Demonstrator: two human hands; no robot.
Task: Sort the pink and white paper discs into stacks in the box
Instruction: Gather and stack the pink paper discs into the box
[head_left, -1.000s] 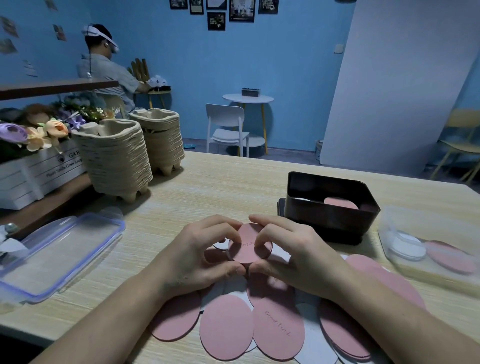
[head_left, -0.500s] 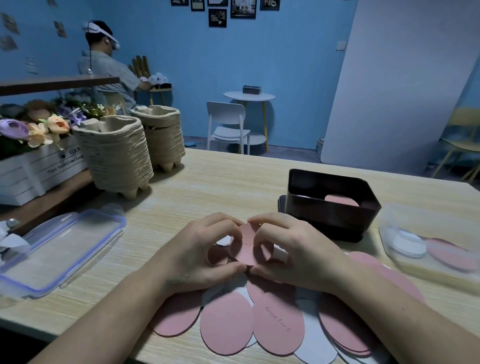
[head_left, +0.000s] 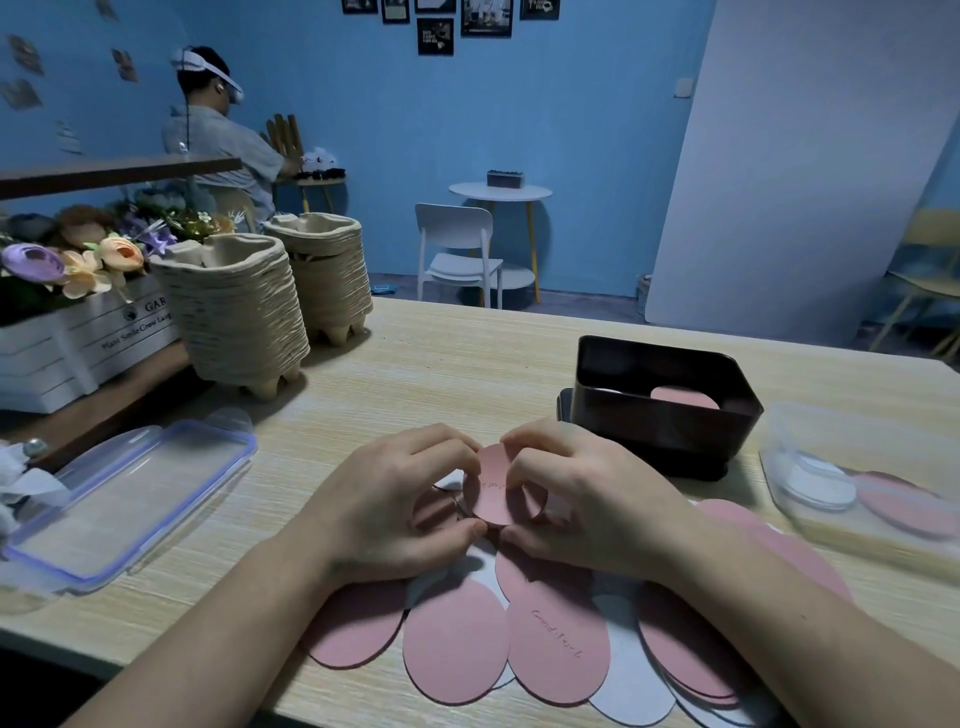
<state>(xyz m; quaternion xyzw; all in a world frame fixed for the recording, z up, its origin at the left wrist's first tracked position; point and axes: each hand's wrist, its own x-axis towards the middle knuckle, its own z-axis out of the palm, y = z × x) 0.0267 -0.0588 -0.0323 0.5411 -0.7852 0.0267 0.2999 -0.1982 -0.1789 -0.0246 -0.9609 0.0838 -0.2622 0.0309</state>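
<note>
Left hand (head_left: 384, 512) and right hand (head_left: 587, 512) both pinch one small pink disc (head_left: 493, 488) by its edges, probably to separate it (it tilts up facing the viewer, long axis 12 to 6 o'clock). The loose pile (head_left: 558, 639) lies at 6 o'clock on the counter (head_left: 441, 374), the box (head_left: 649, 436) at 2 o'clock.

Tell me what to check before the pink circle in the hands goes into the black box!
1. Pink disc pinched by the left hand and the right hand: ok.
2. Only one disc pinched, none stuck behind it: cannot tell.
3. Dark box open on top: ok.
4. Boxed disc, also pink, showing at the box's right end to land on: ok.
5. White stack at the box's left end: cannot tell, the wall hides most of it.
</note>
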